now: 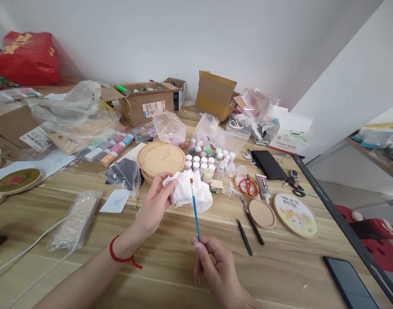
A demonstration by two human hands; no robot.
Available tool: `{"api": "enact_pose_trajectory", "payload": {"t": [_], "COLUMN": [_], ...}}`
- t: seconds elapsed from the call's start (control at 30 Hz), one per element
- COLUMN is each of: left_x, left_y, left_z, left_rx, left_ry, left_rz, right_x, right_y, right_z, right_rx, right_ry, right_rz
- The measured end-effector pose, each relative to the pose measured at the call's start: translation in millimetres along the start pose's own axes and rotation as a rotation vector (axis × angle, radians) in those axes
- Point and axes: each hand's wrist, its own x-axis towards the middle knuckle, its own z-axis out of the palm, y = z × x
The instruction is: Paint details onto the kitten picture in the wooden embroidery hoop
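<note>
The left hand (154,201) holds a crumpled white tissue (188,193) in its fingers, and a red string bracelet (121,253) sits on that wrist. The right hand (212,266) pinches a blue paintbrush (195,212) by the handle, with the bristle end up at the tissue (if they truly touch, I cannot tell). Behind the grip lie round wooden plaques (162,159) and small white-capped bottles (199,165); to the right of it are red scissors (248,187) and black tweezers (244,236), on the wooden table (151,279).

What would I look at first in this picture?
First you'd see the thin blue paintbrush in the right hand, right in the middle. Its tip is in front of a crumpled white tissue held by the left hand. Then you'd spot the big red bag at the far top left.
</note>
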Motion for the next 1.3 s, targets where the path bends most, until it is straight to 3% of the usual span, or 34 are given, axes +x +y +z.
{"api": "enact_pose_trajectory", "payload": {"t": [0.27, 0.53, 0.73, 1.03, 1.3], "left_x": [-1.4, 11.1, 16.3, 13.3, 12.7], "left_y": [10.0, 12.3, 7.4, -5.9, -10.2], "left_z": [0.9, -9.2, -18.1, -14.6, -8.8], "left_rx": [-0.304, -0.512, -0.535, -0.376, -0.121], "left_ry": [-0.065, -0.190, -0.399, -0.292, -0.195], "left_rz": [-0.087, -0.383, -0.349, -0.259, -0.320], "right_x": [3.2, 5.4, 6.5, 3.7, 1.6], "right_y": [2.1, 4.5, 3.2, 10.0, 20.8], "right_z": [0.3, -1.0, -0.4, -1.5, -3.6], "right_rx": [0.074, 0.117, 0.144, 0.130, -0.088], "right_ry": [-0.019, -0.002, 0.022, 0.013, -0.023], "right_rz": [0.110, 0.143, 0.164, 0.158, 0.033]}}
